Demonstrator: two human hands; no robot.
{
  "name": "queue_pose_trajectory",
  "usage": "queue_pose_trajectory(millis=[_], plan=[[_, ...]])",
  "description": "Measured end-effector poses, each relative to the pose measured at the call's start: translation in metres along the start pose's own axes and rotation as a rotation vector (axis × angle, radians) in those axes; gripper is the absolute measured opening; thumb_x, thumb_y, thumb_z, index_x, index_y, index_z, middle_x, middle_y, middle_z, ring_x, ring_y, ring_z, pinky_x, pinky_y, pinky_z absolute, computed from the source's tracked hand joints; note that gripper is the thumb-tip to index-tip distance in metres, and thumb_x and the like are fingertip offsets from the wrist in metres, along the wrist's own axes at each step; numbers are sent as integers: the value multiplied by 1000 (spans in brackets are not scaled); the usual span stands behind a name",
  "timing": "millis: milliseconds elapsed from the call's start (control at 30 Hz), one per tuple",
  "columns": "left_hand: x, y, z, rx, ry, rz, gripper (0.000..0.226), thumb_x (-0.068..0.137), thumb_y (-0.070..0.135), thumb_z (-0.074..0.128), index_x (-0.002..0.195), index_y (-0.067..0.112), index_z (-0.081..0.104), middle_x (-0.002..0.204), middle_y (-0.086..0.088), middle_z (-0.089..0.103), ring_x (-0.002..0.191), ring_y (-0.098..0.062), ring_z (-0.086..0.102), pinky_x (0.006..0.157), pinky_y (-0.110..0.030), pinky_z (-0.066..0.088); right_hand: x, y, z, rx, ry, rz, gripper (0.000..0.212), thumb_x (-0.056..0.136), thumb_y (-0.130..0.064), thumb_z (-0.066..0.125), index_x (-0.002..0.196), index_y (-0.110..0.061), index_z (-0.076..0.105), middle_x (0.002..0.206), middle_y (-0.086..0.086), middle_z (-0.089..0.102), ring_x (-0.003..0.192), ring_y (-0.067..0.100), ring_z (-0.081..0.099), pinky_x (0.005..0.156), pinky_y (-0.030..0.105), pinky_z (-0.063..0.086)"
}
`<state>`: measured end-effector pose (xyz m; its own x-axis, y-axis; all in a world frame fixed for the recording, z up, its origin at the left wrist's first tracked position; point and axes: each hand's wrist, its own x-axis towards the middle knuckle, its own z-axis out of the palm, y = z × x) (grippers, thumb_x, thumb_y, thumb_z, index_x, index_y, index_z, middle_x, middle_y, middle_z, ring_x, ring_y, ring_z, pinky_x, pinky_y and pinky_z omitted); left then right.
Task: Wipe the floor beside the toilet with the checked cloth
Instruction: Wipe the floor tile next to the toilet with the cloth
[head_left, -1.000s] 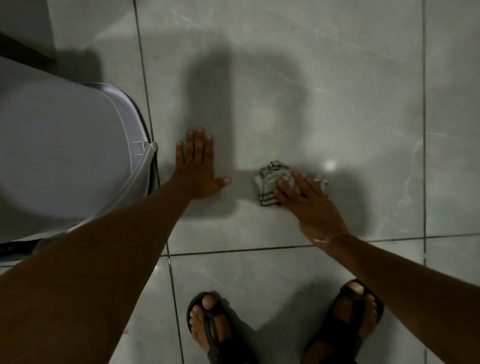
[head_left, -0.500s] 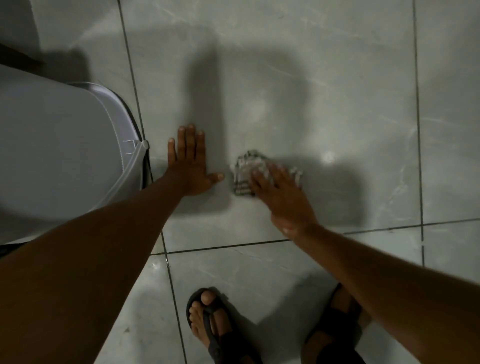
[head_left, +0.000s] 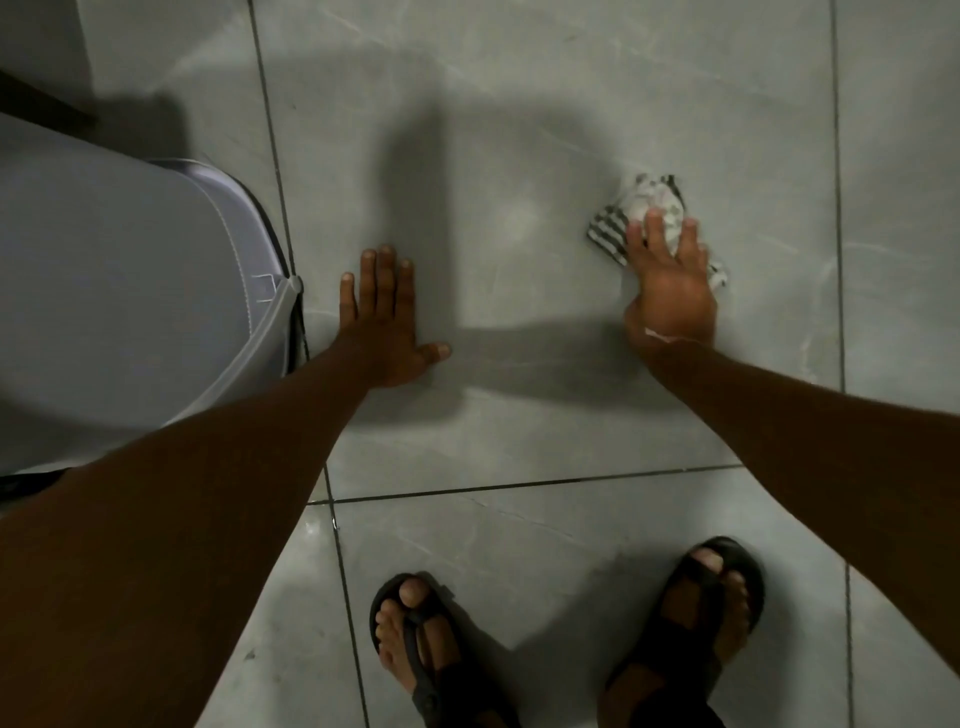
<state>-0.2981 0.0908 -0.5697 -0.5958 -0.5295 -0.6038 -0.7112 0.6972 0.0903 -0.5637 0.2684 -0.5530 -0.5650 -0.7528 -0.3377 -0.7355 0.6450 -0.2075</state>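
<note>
Right hand (head_left: 670, 291) has swept the checked cloth (head_left: 652, 213) rightward, away from the toilet (head_left: 114, 291); fingers spread, pressing it down. Left hand (head_left: 382, 322) flat on the floor (head_left: 519, 130), bracing. Wiping mid-stroke.

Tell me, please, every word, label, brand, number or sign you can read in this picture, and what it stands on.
None: no readable text shows anywhere.
Toilet: plain, no brand or label visible.
Cloth under the right hand: checked pattern only, no lettering.
Sandals: dark, no logo that can be made out.
Floor: bare tiles, no marks.
</note>
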Motion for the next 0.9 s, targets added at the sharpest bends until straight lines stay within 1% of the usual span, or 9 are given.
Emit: queue_pose_trajectory(millis=[133,233,300,367,433,533,633,733,900], plan=[[3,-1,1,15,-17,-17,115,79,73,44,148,9,-22,158,-19,-26,145,-36,-27,116,-54,-16,9,-42,7,37,-8,-153,73,78,5,45,147,-17,34,159,7,23,146,43,12,120,50,8],[2,-1,2,19,10,-10,115,79,72,46,149,8,-18,159,-20,-23,146,-37,-24,116,-55,-14,-19,-64,26,-36,20,-369,60,85,-1,28,142,-13,43,152,10,39,140,46,27,117,53,18],[1,0,2,21,23,-1,114,79,71,47,150,7,-17,160,-21,-21,147,-38,-22,117,-56,-12,-56,-70,40,-81,-88,-531,70,80,1,16,144,-14,40,153,8,36,141,46,25,117,54,13],[0,0,1,23,22,-5,114,80,70,47,150,7,-17,160,-21,-21,147,-38,-21,117,-56,-12,-97,-62,47,-103,-125,-612,77,72,9,18,139,-14,48,149,7,44,137,45,34,114,55,20],[0,2,-2,24,-2,-17,114,80,71,46,149,7,-20,159,-20,-24,146,-37,-23,118,-56,-12,-126,-40,47,-85,-140,-612,76,66,19,32,131,-12,58,141,8,53,130,44,44,108,56,27],[-1,7,-9,25,-43,-37,115,81,70,46,148,6,-21,158,-20,-27,146,-36,-25,118,-54,-11,-134,-3,33,-14,-235,-549,84,65,28,49,137,-16,51,148,7,44,138,41,34,113,56,26],[-6,13,-19,13,-76,-48,117,80,63,55,149,5,-20,158,-20,-26,146,-37,-23,119,-55,-6,-121,8,13,30,-295,-491,86,65,28,50,140,-15,47,150,11,39,138,43,32,112,57,31],[-11,24,-38,-18,-137,-80,114,80,52,64,151,3,-11,161,-21,-18,149,-37,-14,120,-55,4,-99,-3,-9,116,-321,-220,84,78,16,46,148,-27,31,158,4,29,142,32,30,111,50,36],[-35,60,-81,-376,-158,-58,102,81,40,70,154,16,3,163,-16,-3,151,-32,1,121,-47,13,-76,-24,-63,299,-404,-175,49,89,-8,53,135,-25,53,127,15,63,111,37,59,97,42,47]])
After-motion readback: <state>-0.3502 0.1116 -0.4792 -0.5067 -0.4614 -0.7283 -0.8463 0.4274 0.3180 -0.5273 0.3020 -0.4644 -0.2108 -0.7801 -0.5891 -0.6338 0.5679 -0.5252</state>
